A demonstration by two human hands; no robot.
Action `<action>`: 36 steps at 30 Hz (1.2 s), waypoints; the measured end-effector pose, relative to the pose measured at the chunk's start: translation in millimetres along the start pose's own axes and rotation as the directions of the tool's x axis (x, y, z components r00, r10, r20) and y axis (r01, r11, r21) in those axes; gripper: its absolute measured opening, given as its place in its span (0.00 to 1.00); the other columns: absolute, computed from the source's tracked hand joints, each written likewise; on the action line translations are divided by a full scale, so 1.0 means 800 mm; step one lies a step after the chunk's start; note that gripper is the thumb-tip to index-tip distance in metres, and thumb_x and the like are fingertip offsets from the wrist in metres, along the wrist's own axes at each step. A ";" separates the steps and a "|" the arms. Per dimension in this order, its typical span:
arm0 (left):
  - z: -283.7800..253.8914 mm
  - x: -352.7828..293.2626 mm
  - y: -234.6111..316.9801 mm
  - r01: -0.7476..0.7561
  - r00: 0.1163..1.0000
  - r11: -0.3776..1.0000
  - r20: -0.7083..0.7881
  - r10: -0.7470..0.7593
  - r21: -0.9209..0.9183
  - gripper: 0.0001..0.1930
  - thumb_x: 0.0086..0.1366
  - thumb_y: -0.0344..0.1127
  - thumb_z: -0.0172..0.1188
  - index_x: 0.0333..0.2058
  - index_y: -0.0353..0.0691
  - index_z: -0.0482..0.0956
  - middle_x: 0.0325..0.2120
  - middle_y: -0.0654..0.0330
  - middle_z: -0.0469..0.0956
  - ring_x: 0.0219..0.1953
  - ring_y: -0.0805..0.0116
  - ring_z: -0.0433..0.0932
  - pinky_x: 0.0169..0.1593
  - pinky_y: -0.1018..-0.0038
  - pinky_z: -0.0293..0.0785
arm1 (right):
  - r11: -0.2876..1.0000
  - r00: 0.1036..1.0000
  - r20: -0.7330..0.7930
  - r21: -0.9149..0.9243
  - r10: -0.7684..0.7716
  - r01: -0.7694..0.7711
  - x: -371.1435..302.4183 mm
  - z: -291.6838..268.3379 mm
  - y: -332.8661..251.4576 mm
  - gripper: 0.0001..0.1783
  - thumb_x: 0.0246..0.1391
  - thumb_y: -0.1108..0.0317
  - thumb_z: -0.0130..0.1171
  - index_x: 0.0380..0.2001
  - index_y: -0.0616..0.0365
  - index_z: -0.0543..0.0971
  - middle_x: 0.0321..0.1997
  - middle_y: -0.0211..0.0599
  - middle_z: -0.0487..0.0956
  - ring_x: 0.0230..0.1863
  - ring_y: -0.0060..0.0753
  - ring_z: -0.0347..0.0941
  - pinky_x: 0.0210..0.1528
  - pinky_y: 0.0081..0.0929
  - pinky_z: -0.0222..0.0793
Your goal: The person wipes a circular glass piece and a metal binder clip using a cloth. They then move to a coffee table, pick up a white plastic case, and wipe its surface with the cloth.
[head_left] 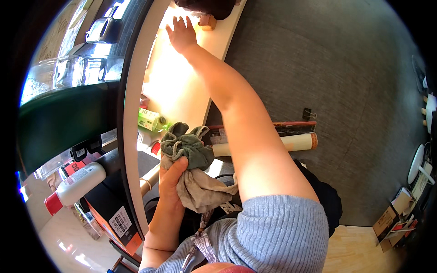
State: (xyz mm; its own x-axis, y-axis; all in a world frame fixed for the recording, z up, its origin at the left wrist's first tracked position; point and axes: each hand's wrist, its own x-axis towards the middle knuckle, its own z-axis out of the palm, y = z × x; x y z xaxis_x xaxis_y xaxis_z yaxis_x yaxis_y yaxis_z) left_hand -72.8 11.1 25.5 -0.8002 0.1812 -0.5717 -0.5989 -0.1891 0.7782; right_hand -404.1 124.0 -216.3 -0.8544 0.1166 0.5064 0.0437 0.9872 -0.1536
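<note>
My left hand [174, 177] is closed round a bunched-up cloth [202, 189], grey-green at the top and beige below. The cloth hangs in loose folds in front of my body. My right arm stretches far forward over a pale, brightly lit shelf board [182, 86]. At its far part, my right hand [183, 36] has its fingers spread and holds nothing. Just right of those fingers sits a small brown block [207, 22], with a dark rounded object [216, 7] behind it. Glare washes out the board beneath the hand.
At the board's near end lie a green-labelled bottle [151, 119] and a red-capped white container [148, 143]. A pale upright panel [136, 104] borders the left. Beyond it stands a white bottle [82, 184]. A cream tube [298, 142] and black binder clip [309, 113] lie to the right.
</note>
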 end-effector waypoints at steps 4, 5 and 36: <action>-0.010 -0.007 0.001 0.003 0.999 1.000 -0.040 -0.004 -0.010 0.33 0.57 0.39 0.62 0.58 0.31 0.62 0.49 0.44 0.73 0.51 0.55 0.75 0.57 0.62 0.72 | 0.986 0.929 0.370 0.158 -0.009 -0.054 -0.042 -0.037 -0.034 0.22 0.60 0.66 0.48 0.58 0.38 0.71 0.69 0.37 0.60 0.74 0.53 0.41 0.71 0.62 0.28; -0.011 -0.008 0.002 0.010 0.999 1.000 -0.050 -0.011 -0.014 0.33 0.57 0.39 0.62 0.58 0.31 0.63 0.49 0.44 0.73 0.51 0.55 0.75 0.57 0.63 0.72 | 0.982 0.930 0.366 0.183 -0.027 -0.043 -0.040 -0.033 -0.036 0.23 0.60 0.67 0.47 0.58 0.38 0.70 0.69 0.35 0.60 0.74 0.53 0.40 0.71 0.63 0.28; -0.004 -0.058 0.010 0.050 0.975 0.977 0.224 -0.003 -0.206 0.20 0.64 0.33 0.56 0.53 0.33 0.70 0.45 0.52 0.77 0.46 0.63 0.78 0.52 0.69 0.76 | 0.886 0.923 -0.057 0.306 0.381 -0.348 -0.305 -0.222 0.228 0.13 0.49 0.69 0.59 0.40 0.54 0.79 0.43 0.42 0.79 0.49 0.49 0.71 0.52 0.44 0.66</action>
State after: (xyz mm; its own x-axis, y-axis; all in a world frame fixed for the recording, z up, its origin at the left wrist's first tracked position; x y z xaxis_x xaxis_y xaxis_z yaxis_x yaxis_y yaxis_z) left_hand -40.5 -1.7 57.0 -0.7707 0.3929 -0.5016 -0.6324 -0.3749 0.6780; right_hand -95.9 295.0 -216.9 -0.7423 0.4903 0.4566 0.1774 0.8010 -0.5717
